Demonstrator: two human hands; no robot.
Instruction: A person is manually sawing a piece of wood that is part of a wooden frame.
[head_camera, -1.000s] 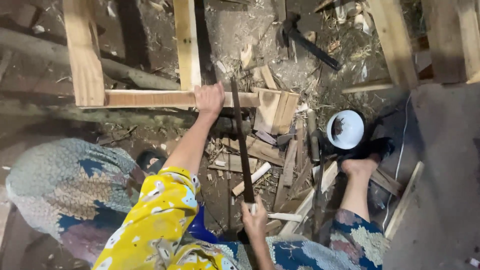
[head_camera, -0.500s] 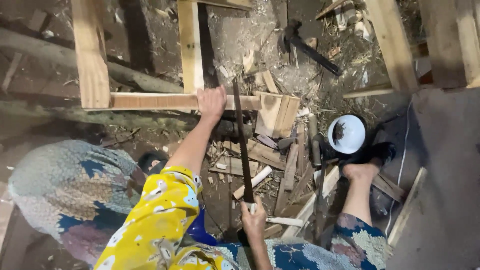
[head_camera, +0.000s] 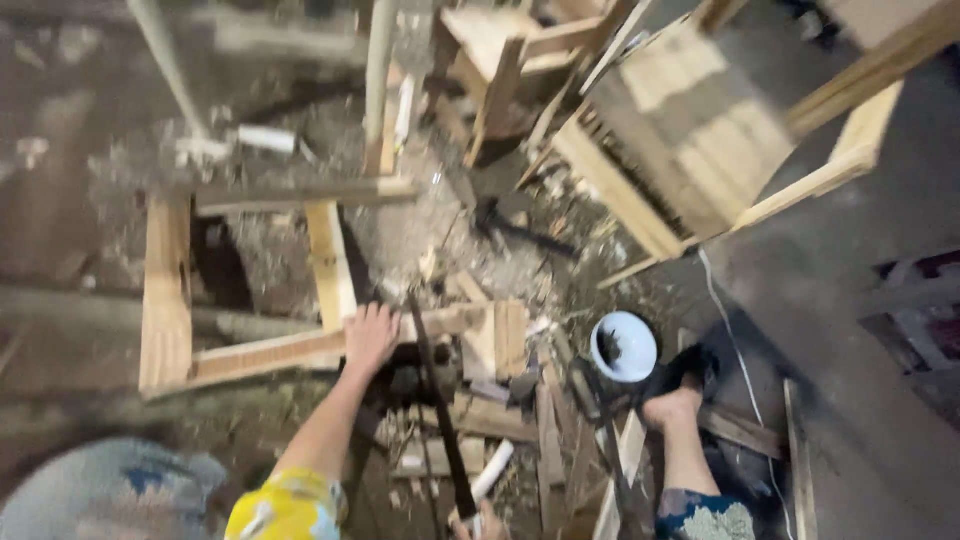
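- Two hands show in the head view, both low in the frame
- Left hand (head_camera: 371, 338) lies flat on a pale wooden plank (head_camera: 300, 348) just left of the middle, with its fingers spread a little and pressing down on the wood
- Right hand (head_camera: 478, 523) sits at the very bottom edge, mostly cut off, with its fingers wrapped on the handle of a long dark saw (head_camera: 440, 410)
- Saw blade runs up from that hand to the plank, touching it just beside the left hand
- White round bowl (head_camera: 624, 347) sits to the right of the middle, near a bare foot (head_camera: 672, 405)
- Black hammer (head_camera: 510, 225) lies on the dusty floor above the plank
- Wood scraps lie all around
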